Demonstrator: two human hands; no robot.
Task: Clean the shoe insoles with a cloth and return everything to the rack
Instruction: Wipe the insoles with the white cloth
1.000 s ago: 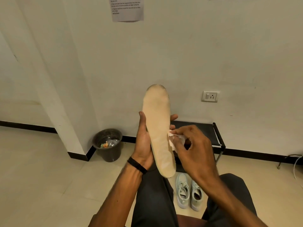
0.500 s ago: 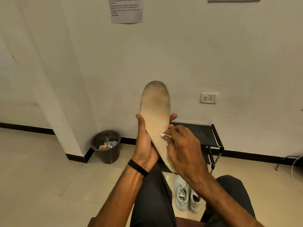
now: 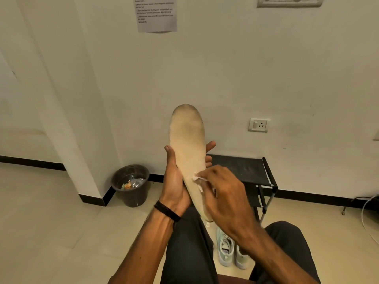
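Insole (image 3: 188, 148), beige, held up near upright in front of the person, toe end up and darkened with grime, heel end down near the lap. Left hand (image 3: 175, 181) grips it from behind: thumb along the left edge, fingertips wrapping past the right edge. Black band (image 3: 167, 211) on the left wrist. Right hand (image 3: 223, 193) has fingers curled, pinching a small white cloth (image 3: 198, 179) and pressing it on the lower half of the insole face. Most of the cloth is hidden under the fingers.

Below, on the tiled floor (image 3: 51, 232) between the knees: pair of pale mint sneakers (image 3: 229, 250), side by side, touching, toes toward the camera. Person is seated, dark trousers (image 3: 188, 253).

Behind the hands, against the wall: black shoe rack (image 3: 264, 181), top shelf bare fabric, lower shelves mostly hidden. Left of the rack, at the foot of the wall's corner: dark bin (image 3: 131, 185) with scraps inside. On the wall (image 3: 225, 68): socket plate (image 3: 258, 125) above the rack, printed sheet (image 3: 156, 13) at the top, text too small to read. White cable (image 3: 367, 218) at the right edge of the floor.
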